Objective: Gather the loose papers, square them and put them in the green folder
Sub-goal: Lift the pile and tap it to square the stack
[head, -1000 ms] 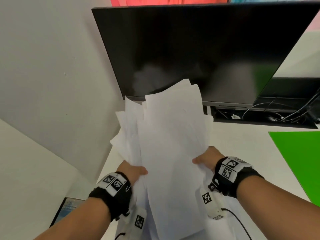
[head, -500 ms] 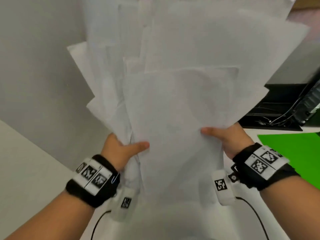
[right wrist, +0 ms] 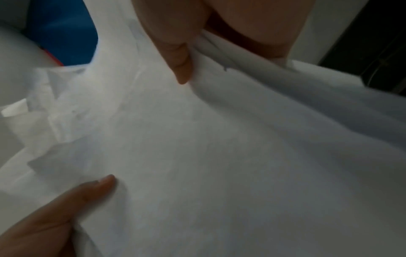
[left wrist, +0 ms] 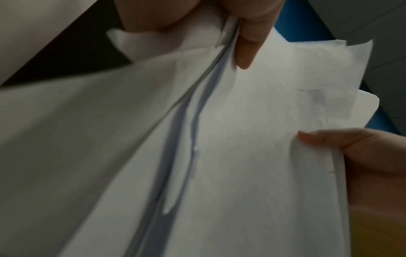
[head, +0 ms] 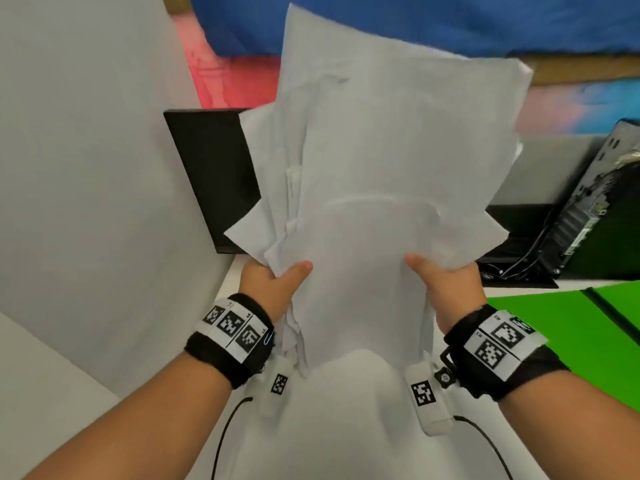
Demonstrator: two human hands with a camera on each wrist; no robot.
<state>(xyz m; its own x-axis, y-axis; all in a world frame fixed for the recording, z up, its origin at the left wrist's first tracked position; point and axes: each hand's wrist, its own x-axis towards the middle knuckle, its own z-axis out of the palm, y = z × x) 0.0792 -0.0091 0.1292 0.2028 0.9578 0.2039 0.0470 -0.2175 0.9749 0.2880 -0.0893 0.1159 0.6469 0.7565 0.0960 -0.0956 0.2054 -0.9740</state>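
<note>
The person holds a messy bunch of white paper sheets (head: 388,188) up in the air with both hands, above the white table (head: 346,427). The sheets do not line up — corners and edges stick out at the left and at the top.

The left hand (head: 268,284) grips the left side of the bunch near the bottom. Its thumb lies flat on the front sheet, and the other fingers go round behind the paper, where the head view cannot see them. In the left wrist view the thumb (left wrist: 248,45) presses on the paper, and the edges of many sheets show beside it like thin grey lines.

The right hand (head: 446,285) grips the right side of the bunch at about the same height. Its thumb is on the front sheet too, and its other fingers are hidden behind. In the right wrist view the thumb (right wrist: 175,52) pinches the paper, which bends softly under it.

The flat bright green folder (head: 568,344) lies on the table to the right, apart from the paper and the hands. A dark flat screen (head: 214,174) stands behind the paper on the left. A black computer box (head: 588,209) with wires stands at the far right — just behind the folder.

Both wrists wear black bands with black-and-white square marks.
</note>
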